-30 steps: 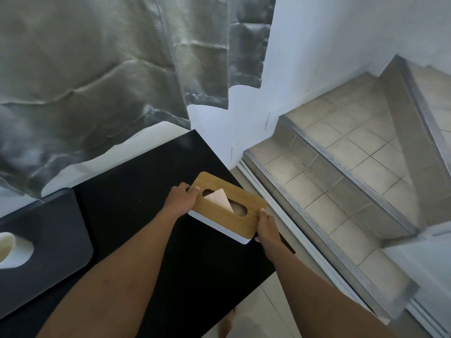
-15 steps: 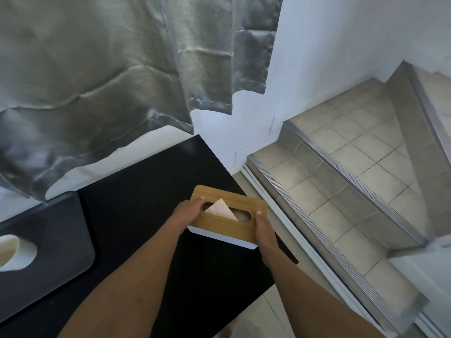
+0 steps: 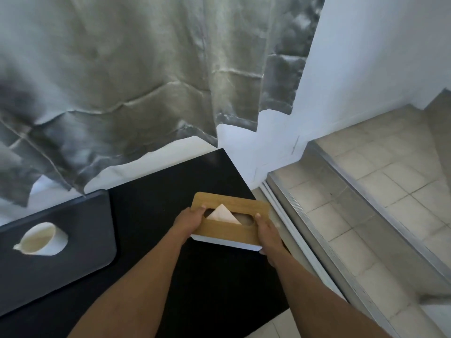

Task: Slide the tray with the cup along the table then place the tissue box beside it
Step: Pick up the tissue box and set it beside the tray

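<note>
Both hands grip the tissue box (image 3: 229, 219) by its short ends at lower centre of frame: left hand (image 3: 189, 222) closed on the left end, right hand (image 3: 269, 236) closed on the right end. Versus half a second ago, box sits squarer to the frame, with more white base showing. It's near the right edge of the black bench (image 3: 151, 211); can't tell if it's lifted off. Tray (image 3: 92, 230) with cup (image 3: 41, 239) now shows further into frame at lower left, well apart from the box. Grey curtain (image 3: 122, 81) hangs behind.
</note>
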Demonstrator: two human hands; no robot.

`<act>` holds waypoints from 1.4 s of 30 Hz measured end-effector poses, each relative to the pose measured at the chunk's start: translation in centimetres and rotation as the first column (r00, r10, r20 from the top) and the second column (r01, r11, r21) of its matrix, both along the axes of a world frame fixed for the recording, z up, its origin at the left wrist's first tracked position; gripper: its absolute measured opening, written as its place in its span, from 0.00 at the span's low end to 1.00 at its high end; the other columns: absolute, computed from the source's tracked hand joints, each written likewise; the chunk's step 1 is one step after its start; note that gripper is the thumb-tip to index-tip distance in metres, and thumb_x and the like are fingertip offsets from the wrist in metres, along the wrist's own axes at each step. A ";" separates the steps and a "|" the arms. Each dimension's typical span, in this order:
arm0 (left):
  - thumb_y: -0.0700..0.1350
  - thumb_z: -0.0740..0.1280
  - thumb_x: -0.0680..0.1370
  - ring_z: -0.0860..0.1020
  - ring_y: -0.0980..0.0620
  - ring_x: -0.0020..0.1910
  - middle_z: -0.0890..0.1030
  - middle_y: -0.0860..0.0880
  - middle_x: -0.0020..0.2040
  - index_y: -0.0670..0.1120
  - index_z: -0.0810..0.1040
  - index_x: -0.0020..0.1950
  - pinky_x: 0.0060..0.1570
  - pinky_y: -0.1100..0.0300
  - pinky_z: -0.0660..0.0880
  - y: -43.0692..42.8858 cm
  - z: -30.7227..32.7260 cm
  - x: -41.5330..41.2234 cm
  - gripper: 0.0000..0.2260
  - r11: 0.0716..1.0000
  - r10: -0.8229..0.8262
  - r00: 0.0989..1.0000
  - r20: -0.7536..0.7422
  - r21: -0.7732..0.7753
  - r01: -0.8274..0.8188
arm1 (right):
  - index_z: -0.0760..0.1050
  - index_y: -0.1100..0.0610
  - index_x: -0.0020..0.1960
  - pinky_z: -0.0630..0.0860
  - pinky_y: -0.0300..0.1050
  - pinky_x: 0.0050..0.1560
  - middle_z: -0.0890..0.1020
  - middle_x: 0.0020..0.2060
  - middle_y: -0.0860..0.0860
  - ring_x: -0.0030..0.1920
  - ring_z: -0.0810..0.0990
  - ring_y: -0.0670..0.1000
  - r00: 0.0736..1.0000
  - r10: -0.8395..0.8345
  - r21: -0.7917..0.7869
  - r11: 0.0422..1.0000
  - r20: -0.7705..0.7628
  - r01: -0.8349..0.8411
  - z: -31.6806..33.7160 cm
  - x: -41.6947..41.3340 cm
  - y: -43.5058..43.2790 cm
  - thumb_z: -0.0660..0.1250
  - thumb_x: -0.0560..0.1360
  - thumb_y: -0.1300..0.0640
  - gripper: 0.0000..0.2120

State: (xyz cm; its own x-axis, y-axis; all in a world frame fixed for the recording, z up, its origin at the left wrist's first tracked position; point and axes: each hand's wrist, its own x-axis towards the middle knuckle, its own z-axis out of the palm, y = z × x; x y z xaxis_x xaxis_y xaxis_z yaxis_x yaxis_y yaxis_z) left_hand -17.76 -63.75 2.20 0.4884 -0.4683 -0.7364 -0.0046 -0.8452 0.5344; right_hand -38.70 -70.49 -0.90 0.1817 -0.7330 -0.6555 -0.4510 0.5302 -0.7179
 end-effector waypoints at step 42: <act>0.71 0.49 0.74 0.79 0.43 0.51 0.79 0.43 0.54 0.45 0.77 0.58 0.56 0.45 0.77 6.9 -1.9 16.7 0.34 0.969 0.239 0.928 0.286 -0.124 -0.212 | 0.64 0.55 0.70 0.79 0.54 0.47 0.71 0.64 0.57 0.61 0.73 0.59 0.857 0.494 -0.036 0.863 -0.149 -0.504 1.0 23.8 -4.7 0.54 0.78 0.37 0.28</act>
